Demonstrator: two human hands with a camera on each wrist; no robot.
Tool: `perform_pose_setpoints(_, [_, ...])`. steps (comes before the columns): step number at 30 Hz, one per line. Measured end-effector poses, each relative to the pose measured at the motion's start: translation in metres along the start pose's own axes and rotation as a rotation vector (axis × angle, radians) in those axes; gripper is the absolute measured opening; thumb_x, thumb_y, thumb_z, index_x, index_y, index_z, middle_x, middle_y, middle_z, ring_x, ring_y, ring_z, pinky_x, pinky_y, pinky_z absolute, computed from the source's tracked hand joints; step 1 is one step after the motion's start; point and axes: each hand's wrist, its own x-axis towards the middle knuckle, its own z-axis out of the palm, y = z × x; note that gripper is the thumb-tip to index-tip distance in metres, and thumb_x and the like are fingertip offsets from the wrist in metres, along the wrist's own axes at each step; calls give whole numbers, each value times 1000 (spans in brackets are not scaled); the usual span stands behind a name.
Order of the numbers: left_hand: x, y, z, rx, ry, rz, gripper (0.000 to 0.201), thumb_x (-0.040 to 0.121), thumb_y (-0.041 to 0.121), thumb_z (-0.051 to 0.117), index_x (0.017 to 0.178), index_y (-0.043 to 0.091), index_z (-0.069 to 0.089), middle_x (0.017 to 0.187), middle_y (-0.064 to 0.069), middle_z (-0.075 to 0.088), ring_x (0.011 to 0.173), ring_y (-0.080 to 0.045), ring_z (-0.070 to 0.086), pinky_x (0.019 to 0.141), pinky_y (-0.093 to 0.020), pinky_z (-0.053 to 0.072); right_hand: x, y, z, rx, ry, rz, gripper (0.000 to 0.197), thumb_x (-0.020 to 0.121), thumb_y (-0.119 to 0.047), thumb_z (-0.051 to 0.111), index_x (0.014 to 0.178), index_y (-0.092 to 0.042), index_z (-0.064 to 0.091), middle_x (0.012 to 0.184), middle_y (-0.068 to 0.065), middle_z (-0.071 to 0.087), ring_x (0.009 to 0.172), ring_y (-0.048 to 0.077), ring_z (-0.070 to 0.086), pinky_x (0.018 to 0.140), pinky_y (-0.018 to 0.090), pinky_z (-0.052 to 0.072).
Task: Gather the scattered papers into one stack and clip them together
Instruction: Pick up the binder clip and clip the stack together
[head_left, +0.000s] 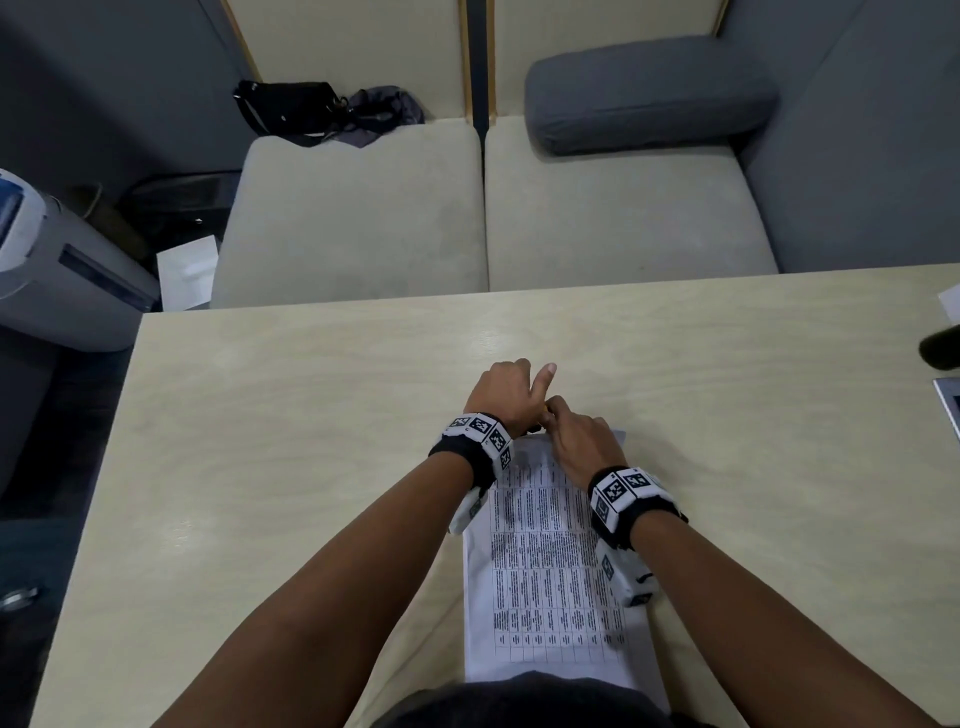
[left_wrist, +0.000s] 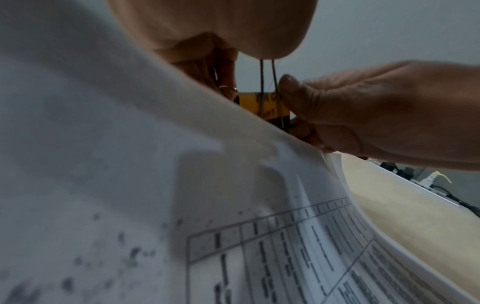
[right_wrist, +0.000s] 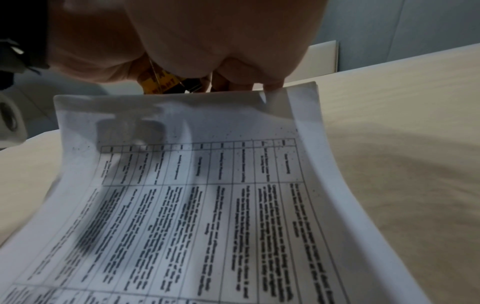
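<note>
A stack of printed papers (head_left: 550, 561) lies lengthwise on the pale wooden table (head_left: 260, 441) in front of me. Its far edge is lifted off the table (right_wrist: 194, 185). At that edge sits a yellow binder clip (head_left: 542, 413), largely hidden between my hands in the head view. My left hand (head_left: 506, 392) grips the clip's wire handles (left_wrist: 267, 74) above the yellow body (left_wrist: 262, 105). My right hand (head_left: 579, 441) pinches the stack's far edge beside the clip, thumb against the clip's side (left_wrist: 288, 88). In the right wrist view the clip (right_wrist: 159, 83) shows just beyond the paper's edge.
Two beige sofa cushions (head_left: 363, 218) lie beyond the table's far edge, with a black bag (head_left: 291, 111) and a grey pillow (head_left: 644, 91) on them. A grey machine (head_left: 57, 270) stands at the left. A dark object (head_left: 940, 345) and a device corner (head_left: 948, 410) sit at the table's right edge.
</note>
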Motion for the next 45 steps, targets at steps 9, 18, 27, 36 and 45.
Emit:
perform_pose_setpoints(9, [7, 0, -8, 26, 23, 9, 54, 103, 39, 27, 60, 10, 45, 64, -12, 55, 67, -34, 57, 60, -33, 38, -2, 0, 3, 88, 55, -39, 33, 106, -31, 24, 120, -12, 47, 84, 9, 72, 67, 27, 60, 80, 37, 44])
perform_pose_setpoints(18, [13, 4, -10, -136, 128, -132, 59, 103, 35, 24, 52, 10, 41, 55, -8, 50, 65, -30, 51, 63, -32, 34, -5, 2, -8, 293, -50, 37, 57, 87, -1, 40, 140, -21, 31, 103, 11, 70, 87, 26, 65, 78, 37, 55])
perform_pose_setpoints(27, [8, 11, 0, -237, 202, -230, 59, 103, 31, 29, 47, 12, 36, 48, -4, 44, 61, -30, 49, 62, -32, 32, -1, 8, -10, 302, -73, 40, 63, 90, -1, 48, 144, -24, 25, 90, 6, 67, 77, 25, 63, 69, 34, 52])
perform_pose_setpoints(36, [8, 6, 11, -107, 166, -214, 43, 102, 21, 28, 74, 3, 55, 64, -11, 58, 53, -27, 42, 55, -33, 28, 5, 10, -10, 329, -57, 42, 60, 90, -5, 55, 140, -26, 29, 78, -2, 65, 72, 24, 62, 72, 40, 56])
perform_pose_setpoints(45, [3, -6, 17, 81, 82, -186, 35, 101, 19, 28, 73, 8, 45, 52, -4, 45, 44, -19, 32, 45, -31, 15, 4, 20, -8, 366, 6, 29, 65, 89, -9, 62, 139, -26, 24, 113, 3, 50, 77, 18, 60, 77, 38, 54])
